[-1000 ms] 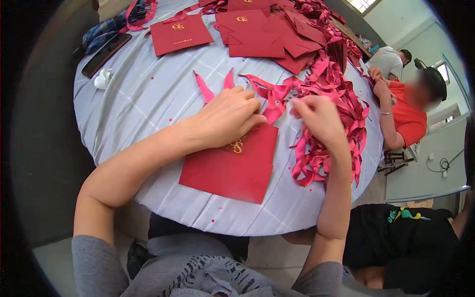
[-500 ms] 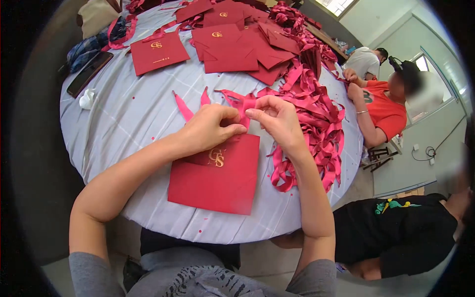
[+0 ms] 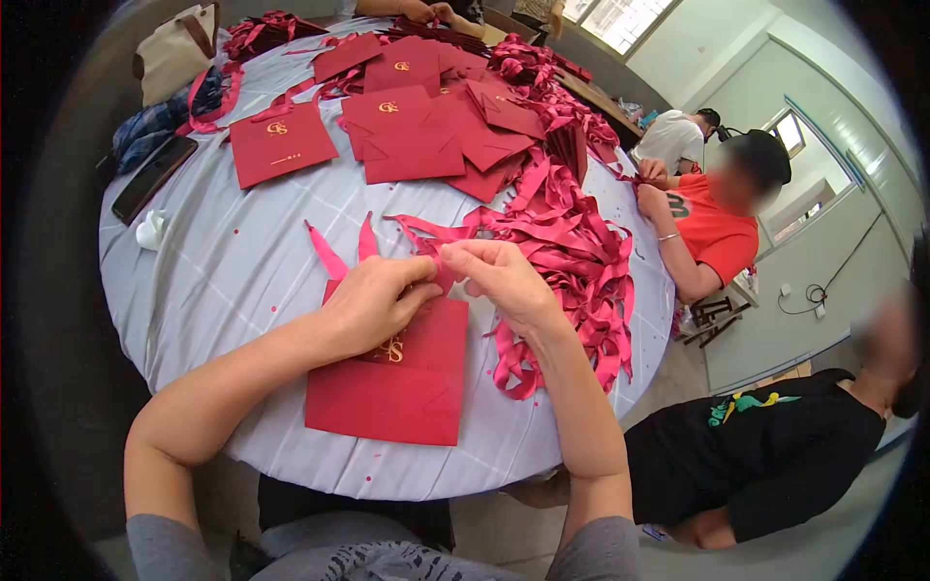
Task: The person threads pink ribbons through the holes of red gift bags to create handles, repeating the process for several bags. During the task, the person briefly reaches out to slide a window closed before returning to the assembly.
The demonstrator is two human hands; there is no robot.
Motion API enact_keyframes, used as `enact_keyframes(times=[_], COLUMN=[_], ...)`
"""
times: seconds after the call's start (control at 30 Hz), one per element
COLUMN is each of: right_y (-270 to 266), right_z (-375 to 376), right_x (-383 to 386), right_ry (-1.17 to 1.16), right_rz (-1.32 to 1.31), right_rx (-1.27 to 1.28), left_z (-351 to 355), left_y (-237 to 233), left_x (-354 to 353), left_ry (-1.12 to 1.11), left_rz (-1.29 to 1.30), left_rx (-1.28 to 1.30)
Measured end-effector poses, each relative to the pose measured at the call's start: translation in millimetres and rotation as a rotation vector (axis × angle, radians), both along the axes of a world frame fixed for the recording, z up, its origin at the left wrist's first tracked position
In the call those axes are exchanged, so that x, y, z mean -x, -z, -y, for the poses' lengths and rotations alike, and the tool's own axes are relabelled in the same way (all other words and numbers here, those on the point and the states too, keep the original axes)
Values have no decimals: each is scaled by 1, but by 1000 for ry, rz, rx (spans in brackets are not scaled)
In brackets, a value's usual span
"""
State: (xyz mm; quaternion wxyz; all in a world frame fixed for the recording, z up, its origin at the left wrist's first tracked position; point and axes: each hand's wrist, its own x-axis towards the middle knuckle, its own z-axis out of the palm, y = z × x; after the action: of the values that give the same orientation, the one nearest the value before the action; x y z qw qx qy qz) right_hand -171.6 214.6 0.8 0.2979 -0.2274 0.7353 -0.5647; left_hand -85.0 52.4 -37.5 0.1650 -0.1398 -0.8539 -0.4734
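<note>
A red paper bag (image 3: 387,407) with a gold logo lies flat on the white-clothed table in front of me. My left hand (image 3: 376,302) rests over its top edge, fingers curled and pressed together there; what is between them is hidden. My right hand (image 3: 499,281) pinches a pink ribbon (image 3: 436,276) at the bag's top right corner, close beside the left fingertips. Two ribbon ends (image 3: 327,252) stick out above the bag's top left. A heap of pink ribbons (image 3: 572,261) lies just right of my right hand.
Red bags (image 3: 412,145) are piled at the back, with one bag (image 3: 283,145) apart at left. A phone (image 3: 153,179), crumpled tissue (image 3: 151,230) and cloth bag (image 3: 176,53) lie left. A person in red (image 3: 712,232) and one in black (image 3: 756,465) are at right.
The view has shifted, so the table contents appear lower and further left. My hands have drawn slightly closer together at the bag's top edge. More of a person's hands shows at the back.
</note>
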Motion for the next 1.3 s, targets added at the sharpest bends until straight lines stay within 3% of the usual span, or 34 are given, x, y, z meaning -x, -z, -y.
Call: enact_keyframes(times=[0.03, 0.1, 0.27, 0.57, 0.77, 0.9, 1.0, 1.03, 1.13, 1.23, 1.27, 1.3], right_y=[2, 8, 7, 6, 7, 6, -1, -2, 7, 6, 5, 1], right_z=[2, 5, 5, 4, 5, -1, 2, 4, 9, 12, 12, 12], right_x=[0, 1, 5, 3, 3, 12, 0, -4, -11, -16, -17, -19], right_ry=[2, 88, 161, 240, 280, 133, 33, -1, -138, -163, -142, -91], right_rz=[-2, 90, 29, -149, -96, -112, -182, -183, -177, -68, -30, -25], right_rx=[2, 249, 452, 346, 371, 312, 201, 179, 95, 191, 228, 227], left_z=[0, -1, -2, -6, -6, 4, 33, 43, 57, 65, 66, 70], left_y=[-2, -6, -3, 2, 4, -15, -21, -30, -45, -45, -44, -44], left_x=[-1, -4, -4, -5, -4, -4, 9, 10, 10, 14, 15, 14], left_ry=[2, 18, 6, 56, 79, -3, -115, -171, -116, -152, -151, -273], left_rz=[-2, 58, 94, 178, 121, 221, -83, -64, 71, 88, 50, -104], left_rx=[2, 75, 143, 182, 154, 240, 63, 86, -184, 1, -88, 21])
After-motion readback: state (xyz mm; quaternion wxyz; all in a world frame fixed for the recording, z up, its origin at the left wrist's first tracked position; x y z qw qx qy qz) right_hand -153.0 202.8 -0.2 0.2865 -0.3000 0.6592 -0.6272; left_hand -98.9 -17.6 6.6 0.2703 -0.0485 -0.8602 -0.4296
